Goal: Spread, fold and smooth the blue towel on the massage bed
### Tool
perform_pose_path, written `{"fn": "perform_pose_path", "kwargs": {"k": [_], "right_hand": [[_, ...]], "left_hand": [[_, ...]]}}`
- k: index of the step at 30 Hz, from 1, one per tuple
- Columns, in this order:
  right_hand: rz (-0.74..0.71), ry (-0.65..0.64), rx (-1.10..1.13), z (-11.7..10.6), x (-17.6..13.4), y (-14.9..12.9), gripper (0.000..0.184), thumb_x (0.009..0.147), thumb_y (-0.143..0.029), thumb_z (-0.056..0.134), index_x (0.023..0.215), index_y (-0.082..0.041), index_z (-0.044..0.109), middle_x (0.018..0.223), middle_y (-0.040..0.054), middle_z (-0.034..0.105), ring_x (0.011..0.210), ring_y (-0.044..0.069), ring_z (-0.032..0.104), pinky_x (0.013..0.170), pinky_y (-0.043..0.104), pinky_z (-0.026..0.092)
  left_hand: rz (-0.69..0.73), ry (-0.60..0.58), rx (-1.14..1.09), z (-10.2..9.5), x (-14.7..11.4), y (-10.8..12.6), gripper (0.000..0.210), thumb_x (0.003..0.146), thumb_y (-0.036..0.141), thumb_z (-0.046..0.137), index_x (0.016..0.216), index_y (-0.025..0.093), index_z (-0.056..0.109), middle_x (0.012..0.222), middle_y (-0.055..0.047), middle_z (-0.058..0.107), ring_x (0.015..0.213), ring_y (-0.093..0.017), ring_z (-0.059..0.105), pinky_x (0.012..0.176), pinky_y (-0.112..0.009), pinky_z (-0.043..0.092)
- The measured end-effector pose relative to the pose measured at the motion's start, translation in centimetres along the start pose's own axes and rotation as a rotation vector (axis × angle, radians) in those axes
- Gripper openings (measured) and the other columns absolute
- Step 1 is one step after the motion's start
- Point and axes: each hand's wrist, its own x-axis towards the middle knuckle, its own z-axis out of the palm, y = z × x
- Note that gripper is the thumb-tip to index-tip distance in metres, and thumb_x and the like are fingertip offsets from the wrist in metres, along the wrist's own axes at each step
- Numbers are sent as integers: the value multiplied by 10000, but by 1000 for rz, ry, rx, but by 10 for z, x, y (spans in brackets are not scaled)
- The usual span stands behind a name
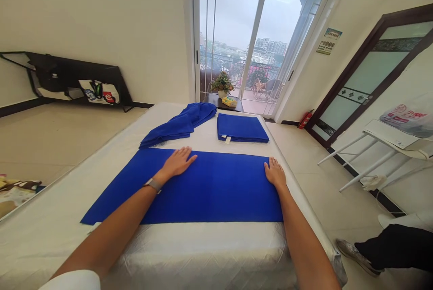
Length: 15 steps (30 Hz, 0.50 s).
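A blue towel (219, 186) lies spread flat as a long strip across the white-covered mattress (203, 240). My left hand (177, 161) rests palm down on it near its far edge, fingers stretched out, with a watch band on the wrist. At the towel's right end my right hand (275, 172) also lies flat over the edge, fingers extended. Beyond the strip, a folded blue towel stack (241, 127) with a white tag sits on the right. A rumpled blue towel (179, 123) is heaped to its left.
A small dark table (237, 105) with a potted plant (222, 83) stands beyond the mattress by the glass door. A white stool (389, 139) is on the right, bearing a plastic bag (409, 116). Another person's shoe (355, 254) shows at lower right.
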Motion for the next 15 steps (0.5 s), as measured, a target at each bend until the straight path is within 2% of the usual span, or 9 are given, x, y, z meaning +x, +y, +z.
{"fn": "perform_pose_path", "kwargs": {"k": [4,7,10,15], "right_hand": [[-1,-13,-1,0,1,2,691,1032,-471,137,1602,-85,202,1665,68,186,1535,184,138,1243,352,95],[0,-16,-8,0,2,3,693,1033,-470,132,1600,-78,202,1664,73,191,1535,190,142,1244,359,102],[-1,-13,-14,0,3,5,692,1035,-474,122,1601,-83,203,1665,68,188,1535,190,144,1244,358,103],[13,-32,-52,-1,3,3,687,1037,-477,130,1604,-95,192,1669,63,177,1536,188,140,1242,357,111]], "left_hand": [[-185,13,29,-20,-21,-81,941,919,730,100,1574,67,235,1656,-133,235,1538,-297,170,1235,-464,123],[-272,58,38,-25,-34,-115,950,912,740,121,1579,71,216,1656,-136,237,1532,-310,185,1234,-474,130],[-298,87,38,-23,-38,-124,954,910,749,141,1581,74,211,1654,-144,241,1528,-313,198,1233,-478,132],[-288,97,42,-22,-35,-120,931,918,737,173,1572,80,250,1645,-148,266,1521,-315,220,1225,-497,162]]}}
